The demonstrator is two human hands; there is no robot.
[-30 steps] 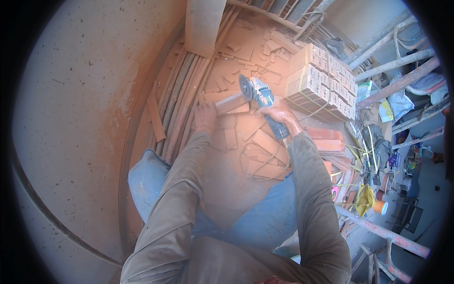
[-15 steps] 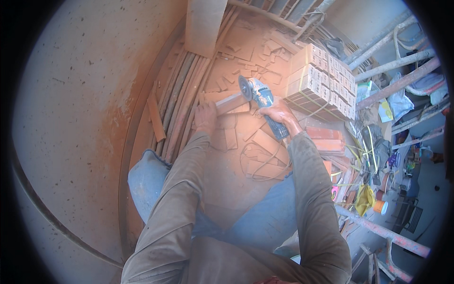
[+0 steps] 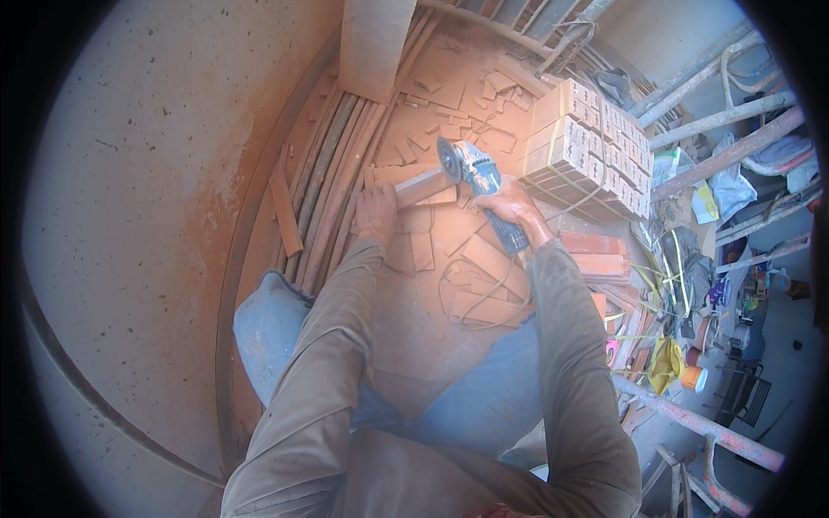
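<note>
My right hand (image 3: 509, 207) grips a blue angle grinder (image 3: 481, 173), its disc (image 3: 447, 160) upright at the right end of a long reddish tile piece (image 3: 418, 186). My left hand (image 3: 376, 211) has its fingers curled on the left end of that piece, holding it over another flat orange piece beneath. Broken orange tiles (image 3: 484, 276) and a loose cord lie below the grinder, all coated in pale red dust, which also hazes the air. My jeans-clad legs are on either side of my arms.
A speckled wall (image 3: 138, 190) curves along the left, beside long poles (image 3: 332, 186) and an upright board (image 3: 367, 52). Strapped tile stacks (image 3: 587, 147) sit at upper right. Metal scaffold tubes (image 3: 717, 116), bags, tile pieces and clutter crowd the right.
</note>
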